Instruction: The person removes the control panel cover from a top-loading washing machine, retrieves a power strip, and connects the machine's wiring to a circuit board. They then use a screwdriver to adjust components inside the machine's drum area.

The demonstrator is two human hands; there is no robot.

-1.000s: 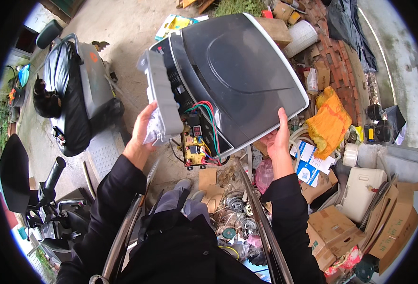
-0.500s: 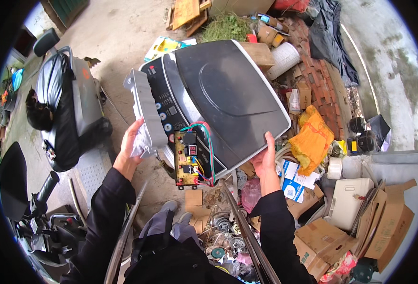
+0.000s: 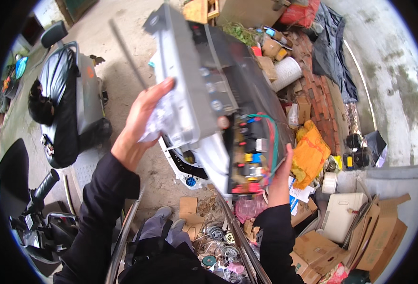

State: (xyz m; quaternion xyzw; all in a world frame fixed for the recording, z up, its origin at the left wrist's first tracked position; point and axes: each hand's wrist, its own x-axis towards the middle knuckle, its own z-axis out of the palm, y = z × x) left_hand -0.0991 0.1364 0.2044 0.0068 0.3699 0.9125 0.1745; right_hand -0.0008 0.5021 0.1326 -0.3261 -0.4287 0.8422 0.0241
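My left hand (image 3: 140, 116) is closed round a long grey plastic housing (image 3: 185, 80), with crumpled clear plastic film (image 3: 159, 118) under the palm. Beside the housing, the black washing machine lid panel (image 3: 254, 71) is raised and tilted, its row of buttons blurred. At the panel's lower right edge my right hand (image 3: 281, 177) grips it, thumb in front and the other fingers hidden behind. A circuit board (image 3: 249, 158) with coloured wires hangs at the panel's near end. Below, a white-rimmed part with a black inside and a blue disc (image 3: 190, 181) shows.
A scooter (image 3: 43, 199) and a grey cart with a black cover (image 3: 67, 99) stand at the left. On the right lie an orange sack (image 3: 308, 151), cardboard boxes (image 3: 322, 241) and a cream appliance case (image 3: 343, 208). Coiled wires (image 3: 218, 236) litter the ground near my feet (image 3: 164, 213).
The lid panel has been lifted and tilted up, its left side rising, with both hands still on it. The circuit board has swung to the right, and the white-rimmed part underneath has come into view.
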